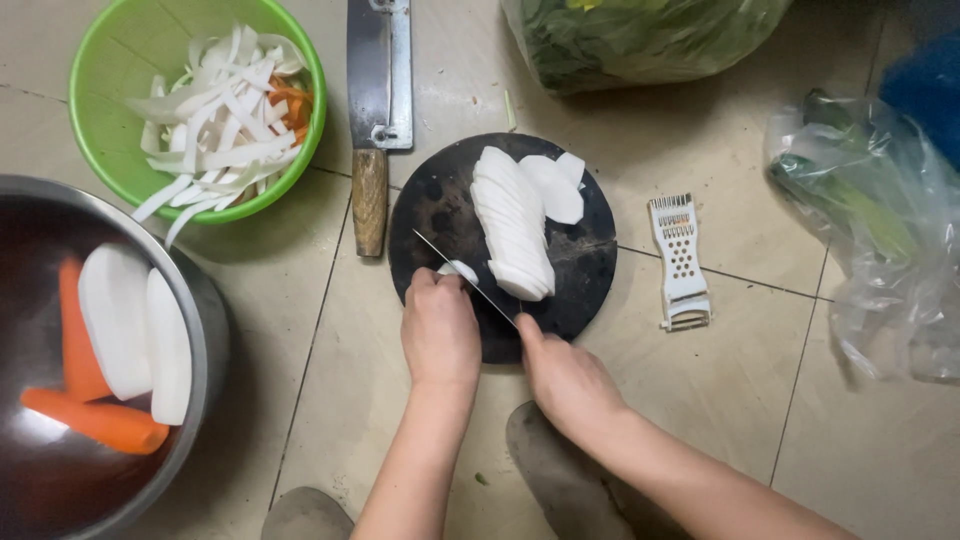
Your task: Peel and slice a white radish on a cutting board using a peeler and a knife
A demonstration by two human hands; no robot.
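Observation:
A dark round cutting board (590,262) lies on the tiled floor. On it a row of thin white radish slices (515,228) leans together, with a few loose slices behind. My left hand (438,330) pins the small white radish end piece (458,269) at the board's near left. My right hand (565,380) grips a thin knife (465,278), whose blade runs up-left and rests right beside that piece.
A green bowl (110,80) of white and orange peelings sits far left. A steel pot (195,300) holds radish halves and carrots. A cleaver (378,90) lies beside the board, a white grater (680,260) to its right, and bagged greens (640,35) behind.

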